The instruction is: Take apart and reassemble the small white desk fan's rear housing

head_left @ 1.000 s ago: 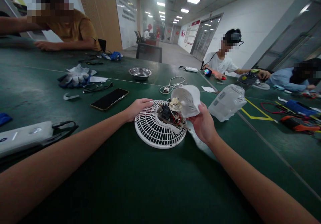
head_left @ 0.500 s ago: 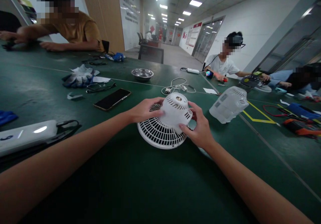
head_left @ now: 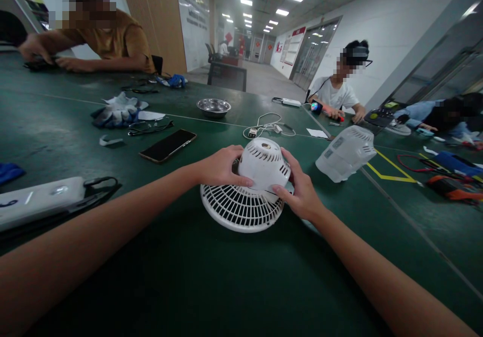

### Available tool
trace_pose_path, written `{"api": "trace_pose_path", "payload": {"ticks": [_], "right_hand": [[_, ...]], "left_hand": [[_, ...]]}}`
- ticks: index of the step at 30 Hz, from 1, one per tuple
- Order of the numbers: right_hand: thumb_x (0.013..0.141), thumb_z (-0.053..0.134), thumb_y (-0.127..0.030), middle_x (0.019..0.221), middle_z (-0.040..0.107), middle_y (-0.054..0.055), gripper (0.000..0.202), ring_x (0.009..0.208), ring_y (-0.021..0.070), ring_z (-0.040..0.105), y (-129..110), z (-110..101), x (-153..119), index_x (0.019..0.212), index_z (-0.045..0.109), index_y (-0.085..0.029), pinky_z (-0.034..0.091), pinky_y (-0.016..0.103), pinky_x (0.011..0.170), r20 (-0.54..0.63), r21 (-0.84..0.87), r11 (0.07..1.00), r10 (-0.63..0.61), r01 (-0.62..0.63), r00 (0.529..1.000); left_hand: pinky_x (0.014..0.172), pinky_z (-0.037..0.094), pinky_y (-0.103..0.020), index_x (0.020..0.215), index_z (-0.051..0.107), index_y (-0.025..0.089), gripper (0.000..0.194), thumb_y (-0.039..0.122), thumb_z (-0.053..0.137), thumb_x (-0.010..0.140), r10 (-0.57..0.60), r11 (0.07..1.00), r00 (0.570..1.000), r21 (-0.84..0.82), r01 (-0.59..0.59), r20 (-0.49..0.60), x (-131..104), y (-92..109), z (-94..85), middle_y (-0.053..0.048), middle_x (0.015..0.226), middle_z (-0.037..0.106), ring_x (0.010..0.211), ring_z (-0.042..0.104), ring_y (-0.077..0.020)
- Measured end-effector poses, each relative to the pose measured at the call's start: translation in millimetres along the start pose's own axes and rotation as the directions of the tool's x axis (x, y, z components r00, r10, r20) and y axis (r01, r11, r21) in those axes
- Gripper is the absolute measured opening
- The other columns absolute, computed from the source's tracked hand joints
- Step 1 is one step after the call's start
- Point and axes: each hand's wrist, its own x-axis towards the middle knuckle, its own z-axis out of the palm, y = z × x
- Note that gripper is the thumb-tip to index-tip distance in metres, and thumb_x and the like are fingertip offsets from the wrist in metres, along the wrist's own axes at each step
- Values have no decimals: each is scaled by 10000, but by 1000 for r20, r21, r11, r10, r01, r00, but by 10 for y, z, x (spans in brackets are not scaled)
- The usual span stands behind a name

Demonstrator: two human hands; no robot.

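A white slotted motor housing [head_left: 262, 163] stands above a round white fan grille [head_left: 241, 208] on the green table. Wrapped round the housing's left side is my left hand [head_left: 224, 167], its thumb across the front. My right hand [head_left: 300, 186] grips the right side, thumb at the lower front edge and fingers behind. The housing's top, with a small opening, faces up. How the housing meets the grille is partly hidden by my hands.
Behind lie a white cable [head_left: 269, 125] and a steel bowl [head_left: 214, 107]. A phone [head_left: 168, 146], gloves [head_left: 116, 111] and a power strip [head_left: 41, 201] are left. A translucent plastic cover [head_left: 346, 153] stands right, with a multimeter [head_left: 453, 187] beyond. People sit across the table.
The grille has shifted slightly left and nearer, showing more of its front. The housing has moved slightly left, with both hands still on it. A person across the table has drawn an arm in.
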Motion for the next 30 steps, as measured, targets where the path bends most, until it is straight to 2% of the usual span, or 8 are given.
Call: {"api": "trace_pose_path", "payload": {"ticks": [7,14,19,21,23,25,27,30], "right_hand": [[875,797,-484,1676,463,86,1005,1296,402,648,-22,13,15,1697,223,-413,577,675,1048,12,-25,999,31,-31,999],[881,800,-478,1679,463,99,1009,1337,418,631,-38,13,13,1707,231,-373,584,680,1044,16,-31,999,40,-40,999],[890,784,-514,1701,425,125,1009,1444,418,551,13,16,30,1708,219,-339,518,671,1135,2,-121,992,-41,41,999],[839,812,-578,1688,437,153,1092,1445,447,541,24,10,37,1708,204,-323,489,699,1145,-13,-192,978,-86,82,996],[779,842,-632,1571,570,175,1186,1289,450,660,15,0,30,1707,177,-309,559,696,1048,-7,-206,976,-77,74,997],[803,821,-623,1285,749,144,1166,945,372,774,-10,-12,8,1702,152,-299,654,618,837,26,-150,989,-12,16,1000],[882,750,-559,995,792,71,1048,655,277,730,-39,-22,-21,1695,142,-297,660,517,647,80,-78,996,51,-45,995],[917,688,-485,917,776,46,965,600,250,696,-64,-35,-49,1687,136,-302,639,469,571,130,3,998,65,-66,989]], "left_hand": [[966,550,-518,1315,685,171,721,629,807,772,18,1000,1000,-5,-18,11,-13,26,-4,-170,1287,692,1163,663,-344],[1006,534,-531,1297,674,167,721,660,799,786,32,999,999,32,-32,15,-20,37,-21,-165,1277,681,1204,646,-348],[1040,513,-536,1308,668,157,761,692,788,781,33,997,999,74,-34,22,-18,20,-27,-188,1339,661,1228,633,-365],[1058,504,-535,1362,640,160,770,672,776,804,67,994,998,84,-66,-4,-21,0,-10,-191,1342,671,1231,639,-369],[1089,491,-535,1494,542,183,774,610,728,876,112,992,991,59,-108,-68,-27,-26,24,-187,1392,664,1264,639,-366],[1126,476,-549,1640,349,230,873,557,703,912,151,988,982,-3,-153,-110,-35,-47,73,-182,1510,602,1313,628,-367],[1159,455,-588,1707,149,275,1087,570,762,859,189,978,976,-66,-197,-110,-43,-52,128,-189,1639,477,1371,593,-399],[1187,419,-649,1714,31,308,1329,590,873,726,232,966,966,-94,-242,-112,-47,-11,199,-202,1741,290,1461,493,-473]]}}
